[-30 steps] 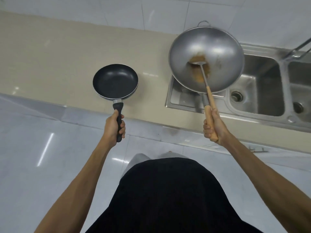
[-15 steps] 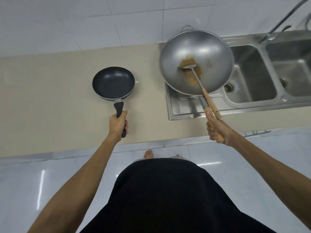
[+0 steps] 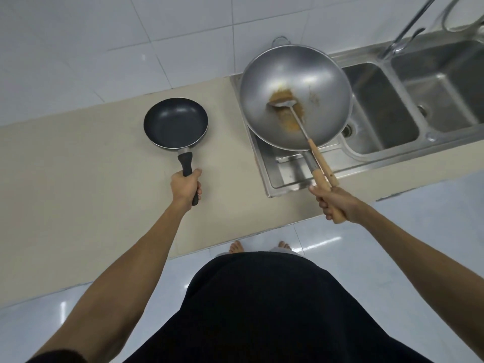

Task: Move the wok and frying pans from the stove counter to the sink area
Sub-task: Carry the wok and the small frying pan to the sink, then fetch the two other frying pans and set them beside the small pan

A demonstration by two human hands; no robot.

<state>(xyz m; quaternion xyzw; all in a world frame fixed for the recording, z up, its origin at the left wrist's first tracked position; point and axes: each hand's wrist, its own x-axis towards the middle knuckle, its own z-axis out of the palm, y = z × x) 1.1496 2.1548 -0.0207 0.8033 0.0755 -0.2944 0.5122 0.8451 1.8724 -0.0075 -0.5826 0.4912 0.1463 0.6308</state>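
My left hand (image 3: 186, 185) grips the black handle of a small dark non-stick frying pan (image 3: 175, 123), held over the beige counter (image 3: 78, 179) just left of the sink unit. My right hand (image 3: 334, 203) holds the wooden handle of a large steel wok (image 3: 296, 96), which hangs over the sink's draining board (image 3: 285, 167). A metal spatula (image 3: 284, 104) with a wooden handle lies inside the wok on brown food residue; its handle runs beside the wok's handle toward my right hand.
A stainless double sink (image 3: 379, 111) with two basins lies to the right, a curved tap (image 3: 408, 27) behind it. White wall tiles back the counter. The glossy white floor and my bare feet (image 3: 235, 247) show below the counter edge.
The view has swung and closed in on the counter. Both pans now sit farther over the counter and draining board, the wok nearer the sink; both grips are unchanged.
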